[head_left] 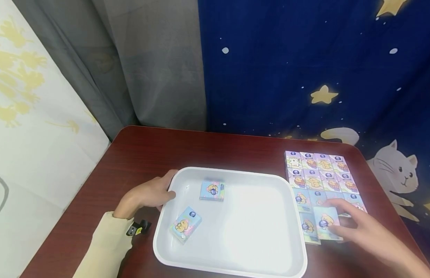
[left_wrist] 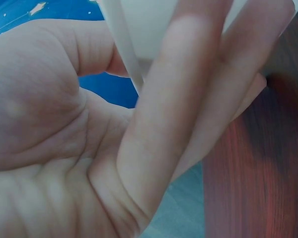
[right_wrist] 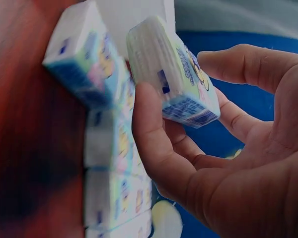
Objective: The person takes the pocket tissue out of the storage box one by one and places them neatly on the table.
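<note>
My right hand (head_left: 369, 229) pinches a small blue tissue pack (head_left: 324, 226) between thumb and fingers, above the near end of the pack rows. In the right wrist view this tissue pack (right_wrist: 161, 69) is tilted, with its folded white side showing. My left hand (head_left: 154, 193) grips the left rim of a white tray (head_left: 256, 227), thumb over the edge and fingers outside it. Two blue tissue packs lie in the tray: one pack (head_left: 212, 190) toward the far left, another pack (head_left: 185, 224) turned at an angle nearer the front.
Beside the tray's right side, rows of tissue packs (head_left: 314, 179) stand close together, purple ones behind and blue ones in front. A small black device (head_left: 138, 228) is at the left wrist. Curtains (head_left: 256, 77) hang behind the dark red table (head_left: 138, 150).
</note>
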Demonstrator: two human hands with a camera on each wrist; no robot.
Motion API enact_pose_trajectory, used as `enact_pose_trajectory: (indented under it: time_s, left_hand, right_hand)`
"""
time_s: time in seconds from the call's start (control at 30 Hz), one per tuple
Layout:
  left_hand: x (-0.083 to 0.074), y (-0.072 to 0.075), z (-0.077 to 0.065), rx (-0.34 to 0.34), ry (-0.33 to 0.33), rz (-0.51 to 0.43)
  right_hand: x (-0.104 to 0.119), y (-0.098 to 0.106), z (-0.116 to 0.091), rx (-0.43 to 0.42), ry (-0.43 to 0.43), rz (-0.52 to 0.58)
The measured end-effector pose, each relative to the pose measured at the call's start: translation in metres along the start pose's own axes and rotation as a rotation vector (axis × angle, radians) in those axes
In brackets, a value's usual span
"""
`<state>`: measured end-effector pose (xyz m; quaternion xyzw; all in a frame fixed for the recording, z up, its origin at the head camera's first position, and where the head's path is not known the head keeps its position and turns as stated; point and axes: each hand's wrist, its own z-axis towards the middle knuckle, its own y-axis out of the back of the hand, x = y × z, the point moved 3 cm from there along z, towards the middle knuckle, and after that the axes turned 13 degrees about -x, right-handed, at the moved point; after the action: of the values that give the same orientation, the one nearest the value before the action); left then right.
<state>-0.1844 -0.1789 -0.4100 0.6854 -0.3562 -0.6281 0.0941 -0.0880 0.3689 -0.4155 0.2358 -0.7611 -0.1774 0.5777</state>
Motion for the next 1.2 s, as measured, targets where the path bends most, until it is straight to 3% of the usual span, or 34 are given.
enact_pose_trajectory:
  time_s: [0.3, 0.53, 0.7, 0.97, 1.2]
  left_hand:
    - [0.000, 0.000, 0.001, 0.007, 0.004, -0.014]
    - [0.004, 0.001, 0.002, -0.002, 0.014, -0.004]
    - [0.004, 0.000, 0.003, -0.005, 0.026, 0.008]
    - [0.003, 0.000, 0.002, 0.002, 0.022, 0.000]
    - [0.001, 0.000, 0.001, 0.004, 0.017, -0.008]
  right_hand:
    - [-0.032, 0.004, 0.001, -0.025, -0.078, -0.017]
    - [-0.049, 0.000, 0.001, 0.031, -0.060, 0.082]
    - [-0.051, -0.005, 0.002, -0.034, -0.076, 0.018]
    - [-0.055, -0.012, 0.006, -0.148, -0.056, -0.242]
    - [-0.052, -0.015, 0.006, -0.157, -0.070, -0.228]
